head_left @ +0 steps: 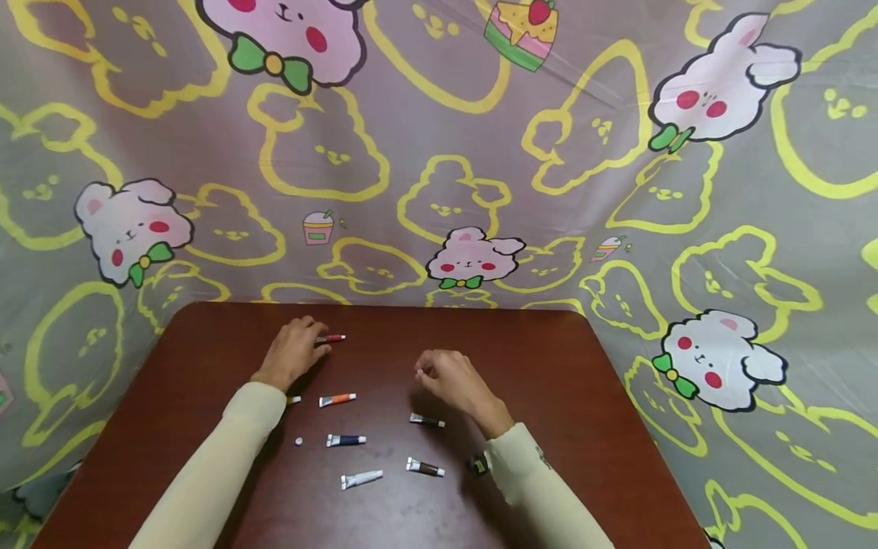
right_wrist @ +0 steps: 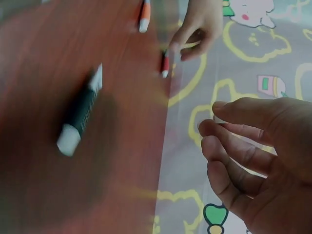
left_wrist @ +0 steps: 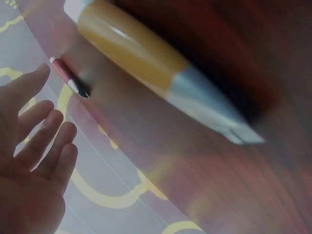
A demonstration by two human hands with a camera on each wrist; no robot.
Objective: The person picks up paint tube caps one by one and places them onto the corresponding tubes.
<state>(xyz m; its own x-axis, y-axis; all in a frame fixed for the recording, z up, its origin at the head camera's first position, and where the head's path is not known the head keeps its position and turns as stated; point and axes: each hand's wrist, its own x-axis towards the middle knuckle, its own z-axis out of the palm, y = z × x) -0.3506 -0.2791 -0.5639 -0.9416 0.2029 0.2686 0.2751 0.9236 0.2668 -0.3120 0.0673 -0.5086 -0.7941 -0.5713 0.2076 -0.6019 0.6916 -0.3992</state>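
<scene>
My left hand (head_left: 295, 351), fingers spread and loosely bent, is close beside a red paint tube (head_left: 332, 338) near the table's far edge. In the left wrist view those fingers stand apart from the red tube (left_wrist: 63, 72). A yellow-ochre paint tube (left_wrist: 134, 48) lies below that wrist, mostly covered by the sleeve in the head view. Thumb and index finger of my right hand (head_left: 456, 381) pinch a small white piece (right_wrist: 219, 120), largely hidden by the fingertips. Below this hand lies a black paint tube (head_left: 427, 420).
On the brown table (head_left: 549, 427) lie more paint tubes: orange (head_left: 338, 399), dark blue (head_left: 346, 440), white (head_left: 361, 479) and brown (head_left: 425, 467). Left of the blue tube is a small round white object (head_left: 298, 441). A patterned curtain (head_left: 384, 221) hangs behind the table.
</scene>
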